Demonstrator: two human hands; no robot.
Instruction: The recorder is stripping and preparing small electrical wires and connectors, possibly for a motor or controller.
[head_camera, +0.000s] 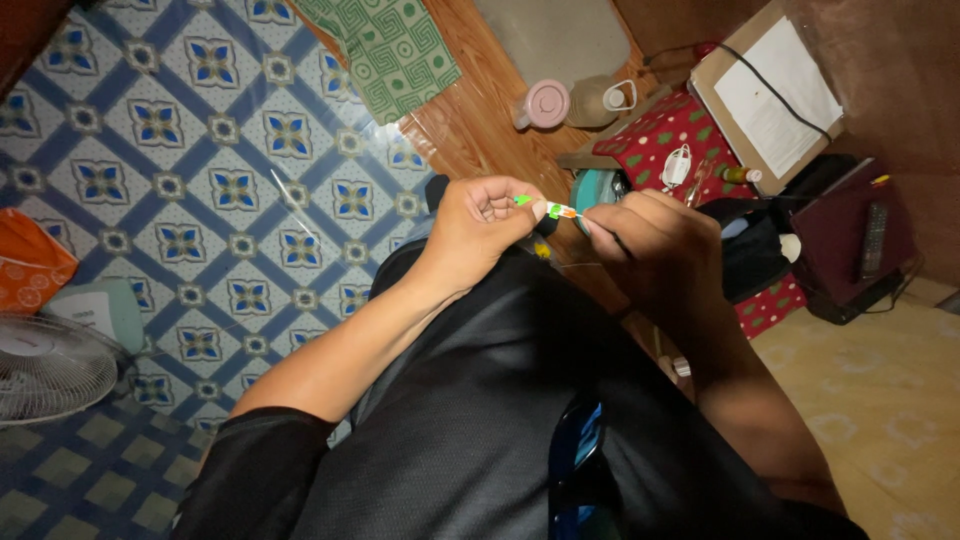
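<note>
Black fabric (480, 400) of the person's clothing fills the bottom of the view, with a glossy blue-black object (578, 470) lying on it, too dark to tell what it is. Both forearms rise from there and meet above the lap.

Between the hands sits a small green, white and orange stick-like object (553, 208). Its long axis runs nearly level across the view, tilted slightly down toward the person's right, with the green end pointing to the left hand and the pale end to the right hand. The left hand (478, 222) has its grip pressed together, thumb and forefinger pinching the green end, the other fingers curled in. The right hand (655, 240) closes its fingertips on the opposite end; it is seen from the back, so the exact pinch is partly hidden.

Under the left arm lies a floor covering (200, 190) patterned with blue flowers, and at the left edge stand a white fan (50, 365) and an orange bag (28, 265). Beyond the hands are a wooden floor (480, 110), a green patterned cloth (395, 50), a pink-lidded jug (543, 104), a red patterned box (680, 135) and a cardboard box with white paper (770, 90).
</note>
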